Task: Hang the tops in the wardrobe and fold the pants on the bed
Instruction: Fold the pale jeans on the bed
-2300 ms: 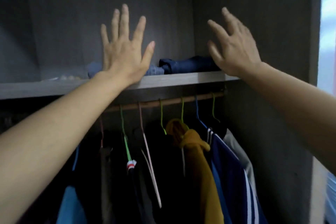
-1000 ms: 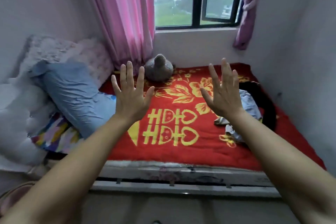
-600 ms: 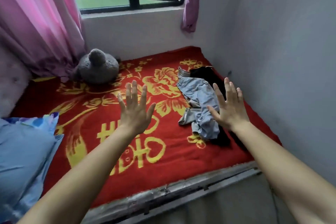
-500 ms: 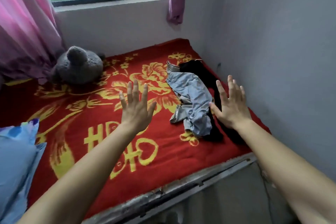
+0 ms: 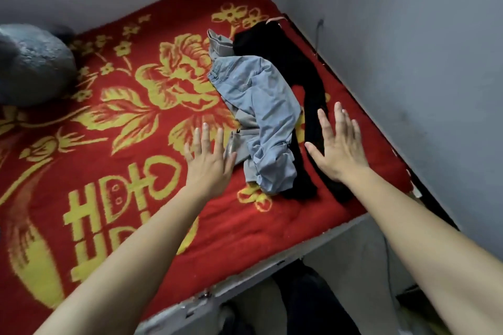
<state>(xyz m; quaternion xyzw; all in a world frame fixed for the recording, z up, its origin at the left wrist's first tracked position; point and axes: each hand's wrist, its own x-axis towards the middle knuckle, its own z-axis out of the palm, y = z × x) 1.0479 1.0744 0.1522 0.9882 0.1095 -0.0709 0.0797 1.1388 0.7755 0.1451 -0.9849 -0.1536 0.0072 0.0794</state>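
A crumpled pair of light blue jeans lies on the red and gold blanket of the bed, near its right side. A black garment lies partly under and to the right of the jeans. My left hand hovers with straight spread fingers just left of the jeans' lower end, holding nothing. My right hand is spread flat over the black garment's lower part, to the right of the jeans; whether it touches the cloth I cannot tell.
A grey plush toy sits at the far left of the bed. Grey walls close in the bed at the back and right. The bed's pale frame edge runs along the front, with floor below.
My view has dropped and closed in on the clothes pile; window and curtain are gone from view. Both open hands have come down to either side of the jeans.
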